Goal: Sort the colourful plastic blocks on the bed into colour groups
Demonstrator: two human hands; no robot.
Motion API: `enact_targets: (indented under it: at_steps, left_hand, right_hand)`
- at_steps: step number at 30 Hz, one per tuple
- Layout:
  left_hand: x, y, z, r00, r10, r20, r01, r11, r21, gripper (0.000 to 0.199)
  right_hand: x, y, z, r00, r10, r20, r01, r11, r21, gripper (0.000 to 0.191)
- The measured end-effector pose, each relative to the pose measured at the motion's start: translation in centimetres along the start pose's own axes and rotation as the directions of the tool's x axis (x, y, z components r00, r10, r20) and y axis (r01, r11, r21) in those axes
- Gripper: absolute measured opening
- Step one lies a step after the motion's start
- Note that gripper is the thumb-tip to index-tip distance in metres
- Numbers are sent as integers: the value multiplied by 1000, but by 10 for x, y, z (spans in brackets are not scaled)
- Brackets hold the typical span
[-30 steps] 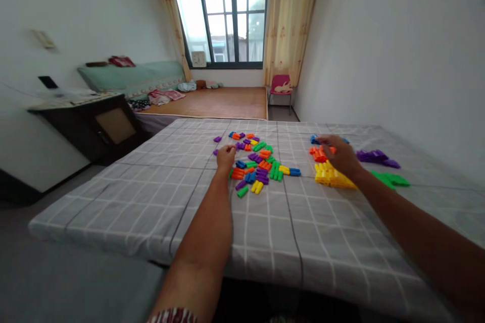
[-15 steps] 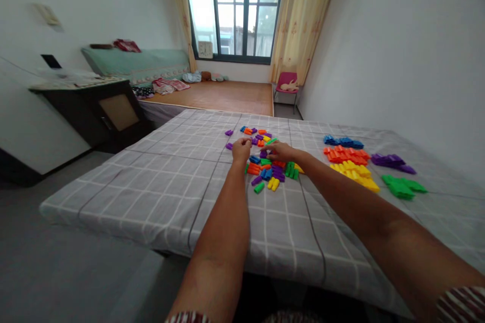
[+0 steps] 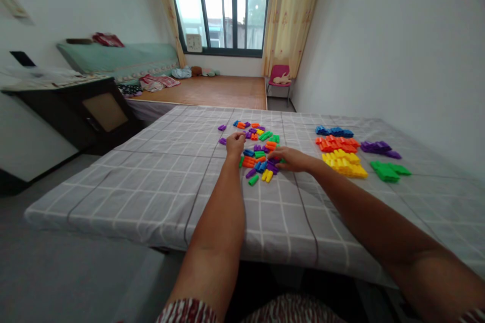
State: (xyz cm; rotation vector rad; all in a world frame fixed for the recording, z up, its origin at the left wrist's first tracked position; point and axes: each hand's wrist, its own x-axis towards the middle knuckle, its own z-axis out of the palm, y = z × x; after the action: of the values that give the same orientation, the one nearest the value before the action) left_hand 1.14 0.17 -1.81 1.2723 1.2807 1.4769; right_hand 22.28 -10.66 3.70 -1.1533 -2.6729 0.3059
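Handle mixed pieces (image 3: 260,167) singly, without jostling: with right hand (image 3: 293,159) at right, left hand (image 3: 235,145) at left; cannot discern grasp in bent fingers (image 3: 279,154).

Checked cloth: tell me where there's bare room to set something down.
Bare: left of the two outlying purple pieces; beyond the right hand, between the mixed pieces and the orange row. Crowded: among the mixed pieces, right of the left hand.

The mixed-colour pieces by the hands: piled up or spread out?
Spread out: the mixed-colour pieces lie scattered, with the checked cloth showing between some of them.
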Motion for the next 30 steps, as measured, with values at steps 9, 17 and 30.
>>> enact_targets:
  at_steps: [9, 17, 30]
  left_hand:
    - [-13, 16, -1, 919, 154, 364, -235, 953, 189, 32]
    - [-29, 23, 7, 709, 101, 697, -639, 510, 576, 36]
    - [-29, 20, 4, 749, 105, 654, -626, 436, 647, 35]
  right_hand:
    - [-14, 6, 20, 988, 83, -129, -94, 992, -78, 33]
    - [-23, 7, 22, 933, 214, -289, -186, 975, 121, 41]
    - [-13, -24, 35, 983, 71, -169, -43, 986, 162, 42]
